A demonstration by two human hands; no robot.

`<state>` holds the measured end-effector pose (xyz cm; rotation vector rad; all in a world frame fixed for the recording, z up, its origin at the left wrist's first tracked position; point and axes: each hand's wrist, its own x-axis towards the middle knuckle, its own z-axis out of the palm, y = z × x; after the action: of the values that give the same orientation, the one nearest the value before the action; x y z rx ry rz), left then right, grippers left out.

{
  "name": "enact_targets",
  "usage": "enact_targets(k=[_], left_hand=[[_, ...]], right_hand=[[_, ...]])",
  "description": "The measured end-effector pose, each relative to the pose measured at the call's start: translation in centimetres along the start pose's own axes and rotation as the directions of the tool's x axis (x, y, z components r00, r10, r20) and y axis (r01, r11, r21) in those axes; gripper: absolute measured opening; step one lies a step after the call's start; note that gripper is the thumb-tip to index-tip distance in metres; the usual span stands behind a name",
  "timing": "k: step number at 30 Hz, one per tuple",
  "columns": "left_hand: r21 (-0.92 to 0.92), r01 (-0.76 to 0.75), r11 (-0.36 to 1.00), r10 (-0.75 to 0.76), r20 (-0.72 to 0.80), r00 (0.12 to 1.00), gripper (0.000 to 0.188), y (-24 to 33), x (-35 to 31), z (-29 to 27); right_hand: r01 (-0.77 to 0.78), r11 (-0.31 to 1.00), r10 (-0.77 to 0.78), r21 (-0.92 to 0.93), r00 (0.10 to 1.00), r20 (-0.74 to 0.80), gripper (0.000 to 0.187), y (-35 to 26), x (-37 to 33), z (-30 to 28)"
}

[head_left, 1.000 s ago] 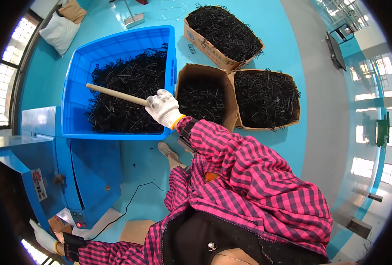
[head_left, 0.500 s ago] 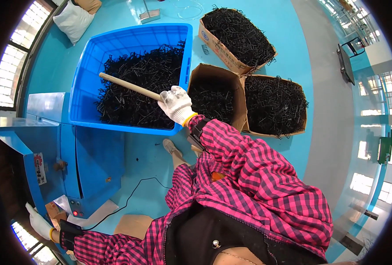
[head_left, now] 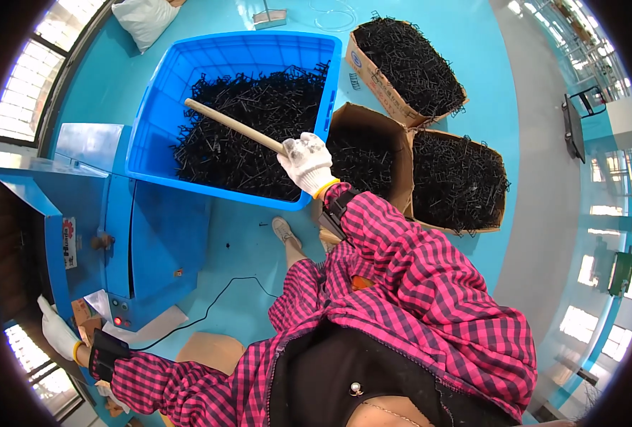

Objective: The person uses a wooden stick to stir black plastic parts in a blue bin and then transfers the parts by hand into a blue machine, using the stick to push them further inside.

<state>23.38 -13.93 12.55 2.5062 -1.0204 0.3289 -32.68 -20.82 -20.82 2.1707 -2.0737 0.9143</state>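
My right hand (head_left: 306, 164), in a white knitted glove smudged grey, is closed round one end of a pale wooden stick (head_left: 234, 127). The stick slants over a large blue plastic bin (head_left: 153, 121), which is partly filled with a tangle of small black bent pieces (head_left: 252, 135). At the lower left, my left hand (head_left: 58, 331) wears a similar white glove. Its fingers are stretched out beside the open side of a blue machine (head_left: 163, 235), and nothing shows in them. Whether its fingertips touch the machine I cannot tell.
Right of the bin stand three cardboard boxes of black pieces: a far box (head_left: 358, 67), a middle box (head_left: 402, 160) and a right box (head_left: 499, 213). A black cable (head_left: 220, 295) runs across the floor. A white sack (head_left: 145, 21) and a dustpan (head_left: 269, 18) lie beyond the bin.
The whole view has shifted, so the bin, boxes and machine appear farther right. My right hand still grips the stick over the bin, and my left hand stays by the machine.
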Motion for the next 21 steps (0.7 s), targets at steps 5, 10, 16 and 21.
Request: enact_targets(k=[5,10,16,21], left_hand=[[0.027,0.015,1.0,-0.015,0.008,1.0,0.076,0.4,-0.1,0.1],[0.027,0.017,1.0,-0.017,0.013,1.0,0.077,0.8,-0.6,0.0],[0.042,0.048,0.998,-0.05,0.031,0.998,0.075,1.3,-1.1,-1.1],[0.036,0.046,0.998,-0.048,0.048,0.998,0.072,3.9,-2.8,-0.8]], right_hand=[[0.023,0.999,-0.023,-0.023,0.999,-0.024,0.023,0.1,0.1,0.1],[-0.006,1.0,0.005,-0.025,1.0,-0.021,0.022,-0.1,0.0,-0.7],[0.021,1.0,-0.021,0.01,0.999,-0.047,0.021,0.1,-0.1,-0.1],[0.002,1.0,-0.001,-0.008,1.0,0.01,0.023,0.2,0.3,-0.6]])
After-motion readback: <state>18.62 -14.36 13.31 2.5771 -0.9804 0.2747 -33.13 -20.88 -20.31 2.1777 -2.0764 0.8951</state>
